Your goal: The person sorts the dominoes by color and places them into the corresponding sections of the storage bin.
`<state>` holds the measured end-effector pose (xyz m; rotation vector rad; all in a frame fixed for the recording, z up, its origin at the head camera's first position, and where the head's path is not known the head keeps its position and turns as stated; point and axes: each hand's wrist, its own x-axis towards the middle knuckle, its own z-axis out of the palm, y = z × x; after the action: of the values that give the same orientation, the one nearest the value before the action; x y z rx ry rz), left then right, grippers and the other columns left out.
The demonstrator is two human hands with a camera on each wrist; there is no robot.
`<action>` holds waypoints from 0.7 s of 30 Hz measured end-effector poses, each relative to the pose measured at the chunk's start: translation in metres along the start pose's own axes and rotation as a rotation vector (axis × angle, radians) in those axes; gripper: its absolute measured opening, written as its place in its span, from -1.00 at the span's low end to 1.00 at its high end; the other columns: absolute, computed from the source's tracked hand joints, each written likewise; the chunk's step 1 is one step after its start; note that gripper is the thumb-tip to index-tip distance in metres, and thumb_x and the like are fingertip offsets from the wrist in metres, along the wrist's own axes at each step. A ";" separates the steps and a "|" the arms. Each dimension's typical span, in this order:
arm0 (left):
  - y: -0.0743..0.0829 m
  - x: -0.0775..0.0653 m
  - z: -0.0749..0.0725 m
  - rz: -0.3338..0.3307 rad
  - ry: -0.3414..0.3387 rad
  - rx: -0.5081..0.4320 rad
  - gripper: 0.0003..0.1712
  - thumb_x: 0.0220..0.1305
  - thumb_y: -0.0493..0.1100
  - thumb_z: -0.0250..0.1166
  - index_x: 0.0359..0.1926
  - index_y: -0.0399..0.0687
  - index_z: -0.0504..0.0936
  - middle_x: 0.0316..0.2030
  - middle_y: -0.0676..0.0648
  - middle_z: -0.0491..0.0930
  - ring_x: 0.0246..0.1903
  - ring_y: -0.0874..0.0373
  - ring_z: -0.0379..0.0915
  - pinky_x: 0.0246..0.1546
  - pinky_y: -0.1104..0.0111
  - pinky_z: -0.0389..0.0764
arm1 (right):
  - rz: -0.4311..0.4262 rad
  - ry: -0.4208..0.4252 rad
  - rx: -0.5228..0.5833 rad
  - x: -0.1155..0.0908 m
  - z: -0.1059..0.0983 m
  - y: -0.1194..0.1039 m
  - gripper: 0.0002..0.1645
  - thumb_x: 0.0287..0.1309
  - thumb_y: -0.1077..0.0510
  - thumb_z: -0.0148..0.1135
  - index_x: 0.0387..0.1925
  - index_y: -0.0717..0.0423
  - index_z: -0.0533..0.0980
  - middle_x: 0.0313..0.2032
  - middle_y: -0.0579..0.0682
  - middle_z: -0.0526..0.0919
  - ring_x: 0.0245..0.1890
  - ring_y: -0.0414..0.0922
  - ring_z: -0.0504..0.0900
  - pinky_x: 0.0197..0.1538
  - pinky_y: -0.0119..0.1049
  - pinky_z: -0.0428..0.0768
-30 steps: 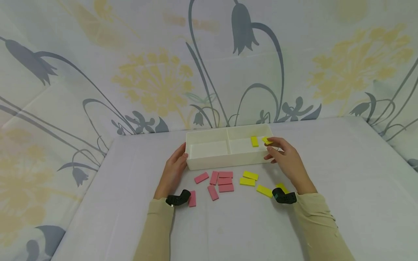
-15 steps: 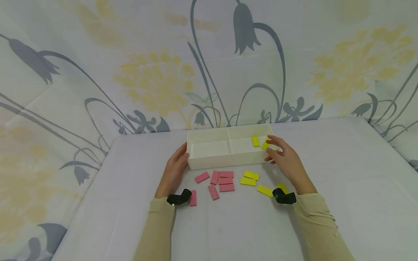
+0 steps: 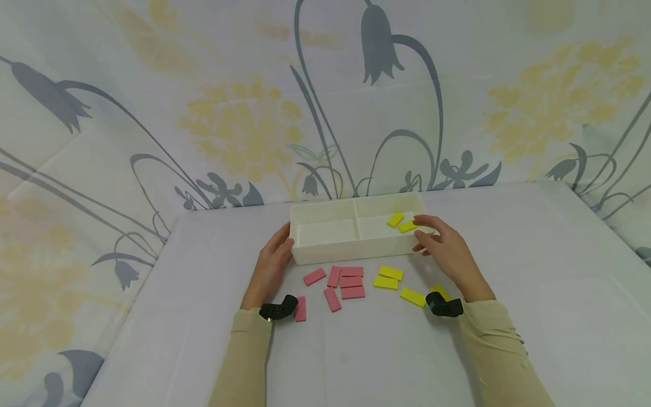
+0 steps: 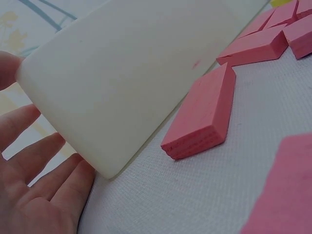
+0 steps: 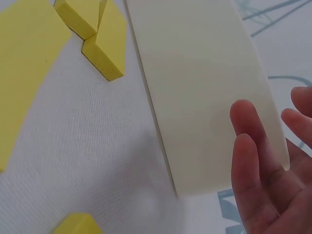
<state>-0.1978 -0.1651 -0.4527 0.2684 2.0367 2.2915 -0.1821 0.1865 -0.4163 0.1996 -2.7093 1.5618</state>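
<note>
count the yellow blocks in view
6. In the white box: one yellow block and another by the right hand. On the table: a close pair, a third block and a fourth partly behind a wrist camera. More could be hidden.

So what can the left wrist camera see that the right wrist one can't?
Only the left wrist view shows the pink blocks and the left hand.

Only the right wrist view shows the right hand. It also shows yellow blocks up close, while the left view has just a yellow sliver at its top edge.

Both show the box, the white cloth and a bit of the patterned backdrop.
</note>
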 end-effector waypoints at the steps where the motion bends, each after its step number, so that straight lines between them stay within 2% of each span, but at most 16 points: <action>1: -0.002 0.001 -0.001 -0.003 0.007 0.002 -0.41 0.30 -0.06 0.04 0.32 -0.01 0.14 0.29 -0.01 0.10 0.23 0.05 0.10 0.17 0.29 0.19 | -0.002 0.002 0.000 0.000 0.000 0.000 -0.46 0.25 -0.08 -0.06 0.20 0.04 0.25 0.05 0.15 0.42 -0.29 0.01 0.59 -0.19 -0.06 0.52; 7: -0.003 0.002 -0.001 -0.020 0.026 0.038 -0.42 0.29 -0.02 0.05 0.30 0.08 0.17 0.27 0.06 0.14 0.21 0.12 0.14 0.16 0.29 0.20 | -0.029 0.031 0.032 0.001 -0.002 0.003 -0.51 0.26 -0.05 -0.06 0.14 0.08 0.32 0.00 0.09 0.48 -0.31 -0.05 0.59 -0.25 -0.21 0.55; 12: 0.006 -0.003 0.003 -0.025 0.011 0.038 -0.42 0.32 -0.08 0.01 0.32 -0.01 0.13 0.29 0.00 0.10 0.22 0.06 0.11 0.17 0.27 0.18 | -0.064 0.034 0.061 0.001 -0.003 0.003 -0.50 0.25 -0.08 -0.06 0.09 0.14 0.37 -0.10 0.05 0.55 -0.31 -0.09 0.58 -0.30 -0.34 0.55; 15: 0.012 -0.006 0.005 -0.020 0.002 0.034 -0.42 0.33 -0.12 -0.02 0.33 -0.08 0.09 0.31 -0.06 0.06 0.23 0.01 0.08 0.17 0.26 0.18 | -0.067 0.036 0.069 0.000 -0.003 0.004 -0.51 0.25 -0.09 -0.07 0.06 0.15 0.38 -0.12 0.05 0.56 -0.29 -0.10 0.57 -0.29 -0.33 0.55; 21: 0.013 -0.006 0.007 -0.013 0.003 0.036 -0.42 0.34 -0.12 -0.02 0.33 -0.10 0.09 0.30 -0.06 0.08 0.22 0.02 0.11 0.16 0.28 0.20 | -0.048 0.063 0.098 -0.001 -0.003 0.003 -0.50 0.23 -0.14 -0.06 0.05 0.07 0.40 -0.08 0.07 0.53 -0.25 -0.14 0.56 -0.26 -0.28 0.56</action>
<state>-0.1895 -0.1611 -0.4394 0.2530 2.0765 2.2509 -0.1818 0.1912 -0.4175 0.2114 -2.5639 1.6591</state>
